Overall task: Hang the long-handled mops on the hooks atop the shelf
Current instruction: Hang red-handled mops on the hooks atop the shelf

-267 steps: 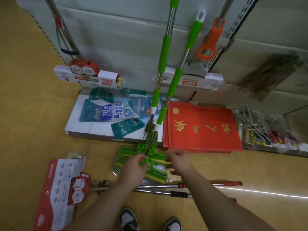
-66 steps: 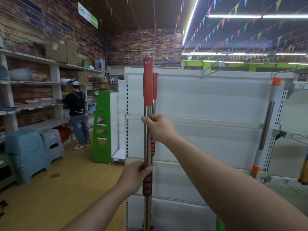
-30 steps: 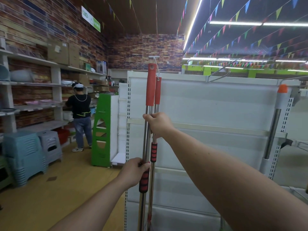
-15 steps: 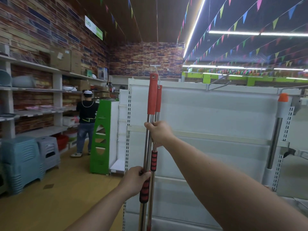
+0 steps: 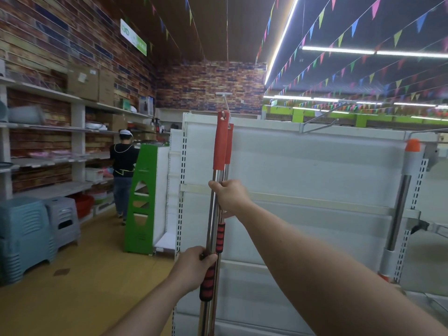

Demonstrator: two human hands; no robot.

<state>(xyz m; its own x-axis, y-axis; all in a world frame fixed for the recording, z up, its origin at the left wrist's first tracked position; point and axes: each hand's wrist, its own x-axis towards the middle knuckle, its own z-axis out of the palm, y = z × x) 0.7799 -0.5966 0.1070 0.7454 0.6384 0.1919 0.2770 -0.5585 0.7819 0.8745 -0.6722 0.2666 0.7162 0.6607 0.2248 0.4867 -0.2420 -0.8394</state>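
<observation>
Entry: 2 long-handled mops stand upright, side by side and touching, in front of the white shelf unit. The front mop and the rear mop each show a steel shaft with a red sleeve at the top. Their heads are out of frame below.

The right hand has its fingers curled round the shafts just under the red sleeves. The left hand, lower down, has its fingers wrapped round the front mop at the upper end of its ribbed red foam grip.

The front mop's top overlaps the stem of the white hook atop the shelf unit. We cannot tell whether it is threaded on.

An orange-capped mop handle stands against the unit's right upright.

In the left aisle a person in a black top faces the wall shelves beside a green stand. Blue stools and grey stools are stacked nearby.
</observation>
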